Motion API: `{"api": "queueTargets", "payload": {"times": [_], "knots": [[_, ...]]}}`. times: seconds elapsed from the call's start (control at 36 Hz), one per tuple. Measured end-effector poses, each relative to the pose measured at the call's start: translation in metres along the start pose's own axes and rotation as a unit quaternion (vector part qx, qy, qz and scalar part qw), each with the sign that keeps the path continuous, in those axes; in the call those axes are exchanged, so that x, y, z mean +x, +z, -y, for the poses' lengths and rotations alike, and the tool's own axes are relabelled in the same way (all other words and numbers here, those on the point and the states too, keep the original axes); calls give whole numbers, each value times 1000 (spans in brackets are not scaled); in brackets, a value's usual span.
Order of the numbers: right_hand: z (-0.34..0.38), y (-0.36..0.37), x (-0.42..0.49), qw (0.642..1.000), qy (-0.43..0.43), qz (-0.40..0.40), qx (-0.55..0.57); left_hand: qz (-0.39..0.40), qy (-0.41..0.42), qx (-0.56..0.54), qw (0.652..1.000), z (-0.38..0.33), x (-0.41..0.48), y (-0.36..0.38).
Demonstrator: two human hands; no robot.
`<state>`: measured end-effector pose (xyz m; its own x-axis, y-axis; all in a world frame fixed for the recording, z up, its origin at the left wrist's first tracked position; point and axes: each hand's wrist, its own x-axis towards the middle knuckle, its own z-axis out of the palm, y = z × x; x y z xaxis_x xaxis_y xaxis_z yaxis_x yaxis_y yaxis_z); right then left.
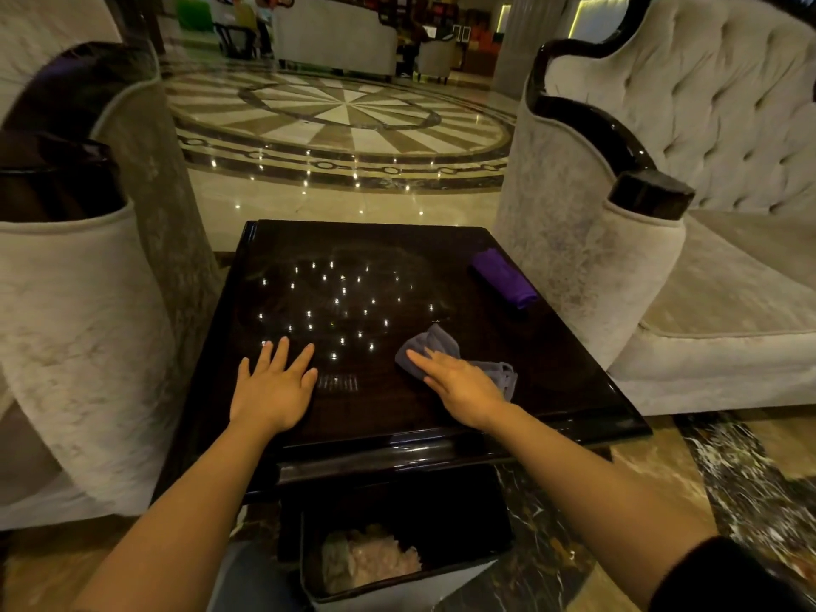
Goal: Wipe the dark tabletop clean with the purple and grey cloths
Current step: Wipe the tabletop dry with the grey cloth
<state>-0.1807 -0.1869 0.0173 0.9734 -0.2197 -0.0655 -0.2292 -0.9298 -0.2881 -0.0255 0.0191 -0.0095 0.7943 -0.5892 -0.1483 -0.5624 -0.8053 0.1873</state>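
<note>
Bin [463,572]: below near table edge, held crumpled waste.
Left hand [274,390]: flat, fingers spread on dark tabletop [375,417], holding nothing.
Right hand [463,386]: flat, pressing grey cloth [435,346].
Purple cloth [503,278]: rolled, far right corner.

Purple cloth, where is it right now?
In the head view, the purple cloth lies rolled on the tabletop's far right, beyond the grey cloth.

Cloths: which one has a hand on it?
The grey cloth, crumpled under the right hand near the table's front. The purple cloth lies folded farther back, untouched. The left hand rests flat on bare table.
</note>
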Motion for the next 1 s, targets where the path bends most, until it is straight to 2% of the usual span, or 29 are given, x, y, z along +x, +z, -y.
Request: {"api": "queueTargets", "payload": {"times": [0.22,0.36,0.47,0.53,0.61,0.72,0.83,0.92,1.0], "knots": [[72,30,-11,990,-138,-17,-7,7,-6,7,1000,-4,-2,-4],[96,47,-14,979,-194,-46,46,24,19,73,997,-1,-4,-6],[92,29,-11,969,-156,-53,184,28,17,89,995,-1,-3,-8],[85,10,-5,956,-121,-98,247,20,8,54,998,-2,-2,-8],[61,-27,9,941,-91,-185,267,6,-5,8,1000,-2,0,-6],[13,-67,29,953,-48,-247,167,5,-6,9,1000,0,1,-3],[-31,-79,53,966,-8,-255,39,7,-7,10,1000,-1,0,-3],[-61,-73,74,974,26,-224,-6,4,-9,8,1000,-1,2,-3],[-86,-54,90,985,88,-143,-38,2,-12,10,1000,-1,2,-2]]}}
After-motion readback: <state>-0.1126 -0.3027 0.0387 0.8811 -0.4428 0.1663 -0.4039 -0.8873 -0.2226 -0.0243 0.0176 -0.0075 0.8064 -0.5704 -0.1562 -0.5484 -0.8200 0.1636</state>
